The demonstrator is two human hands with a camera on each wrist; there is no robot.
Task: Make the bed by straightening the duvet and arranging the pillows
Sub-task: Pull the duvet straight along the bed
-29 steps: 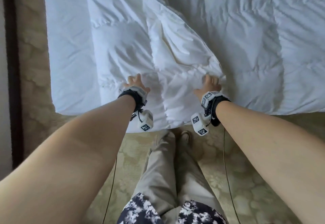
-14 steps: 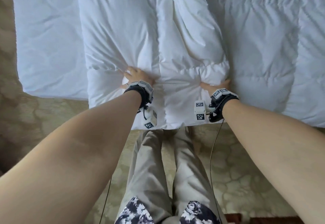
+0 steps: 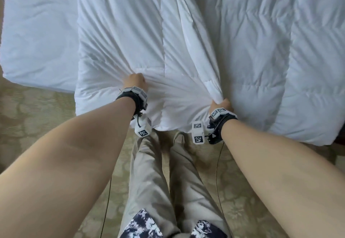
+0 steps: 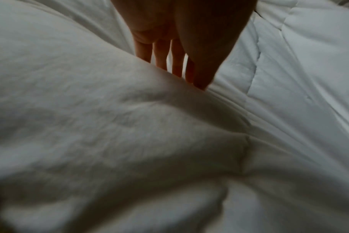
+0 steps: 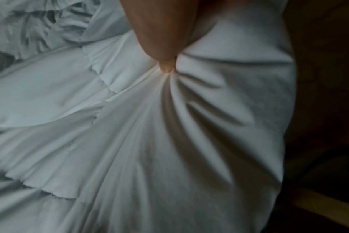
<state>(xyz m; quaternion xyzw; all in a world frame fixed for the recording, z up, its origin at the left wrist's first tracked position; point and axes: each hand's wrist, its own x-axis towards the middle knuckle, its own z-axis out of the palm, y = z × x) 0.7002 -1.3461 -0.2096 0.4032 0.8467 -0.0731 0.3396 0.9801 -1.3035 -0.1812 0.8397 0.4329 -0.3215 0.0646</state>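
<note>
A white quilted duvet (image 3: 119, 38) lies on the bed, its near edge hanging over the side in front of my legs. My left hand (image 3: 135, 80) grips a bunch of it, and taut creases fan out from the fist. In the left wrist view the fingers (image 4: 161, 53) dip behind a raised fold of the duvet (image 4: 130, 126). My right hand (image 3: 222, 104) grips a gathered ridge of the duvet nearer the edge. In the right wrist view the thumb (image 5: 161, 39) pinches the puckered duvet cloth (image 5: 149, 126). No pillows are in view.
A bare white sheet (image 3: 37, 32) covers the mattress left of the duvet. Patterned beige carpet (image 3: 37, 125) lies below the bed edge, where my legs (image 3: 149, 172) stand close to it. Dark wood (image 3: 340, 137) shows at the far right.
Both hands lay on top of the duvet before; now they are clenched on it and have drawn it toward me, pulling the cloth taut. The right hand is lower than before.
</note>
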